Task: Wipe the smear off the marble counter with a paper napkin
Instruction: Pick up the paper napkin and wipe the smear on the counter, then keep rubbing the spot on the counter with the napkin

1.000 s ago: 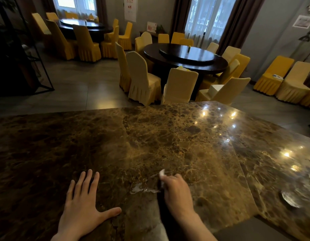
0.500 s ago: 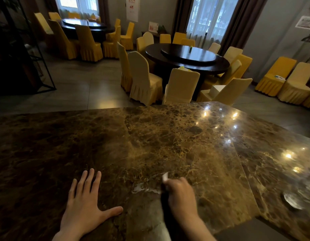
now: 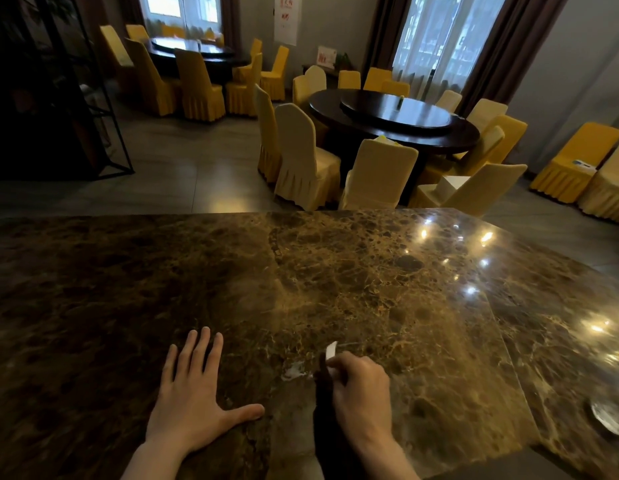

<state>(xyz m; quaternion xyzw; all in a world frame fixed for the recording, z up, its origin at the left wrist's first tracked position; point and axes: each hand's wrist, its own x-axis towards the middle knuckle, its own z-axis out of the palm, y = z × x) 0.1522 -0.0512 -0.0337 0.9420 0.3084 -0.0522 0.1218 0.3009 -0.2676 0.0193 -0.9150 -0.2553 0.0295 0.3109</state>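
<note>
Pale, whitish smear [image 3: 294,370] lies on the glossy brown veined marble counter [image 3: 336,289], near its front edge, between the two hands and just to the left of the right hand's knuckles. The right hand [image 3: 361,393] is curled closed around a small white paper napkin [image 3: 331,350], of which only a folded corner pokes up above the fingers. The left hand [image 3: 193,393] rests flat on the stone with its fingers spread, holding nothing.

The main risk seems to be that so little napkin is exposed. If the wad stays bunched inside the fist, the knuckles rather than the paper may drag through the residue and spread it wider instead of lifting it. A thin, dry napkin could also tear or shed lint on a sticky patch, and a light pass may only thin the film into a streak that the stone's busy pattern conceals.

Most of the napkin is hidden inside the hand, so its size and whether it already touches the stone cannot be told. The smear's edges blur into the veining and the reflected ceiling lights, so its true extent is hard to judge. A dark shadow beneath the right wrist covers the counter there, and both forearms are cut off by the bottom of the view.
</note>
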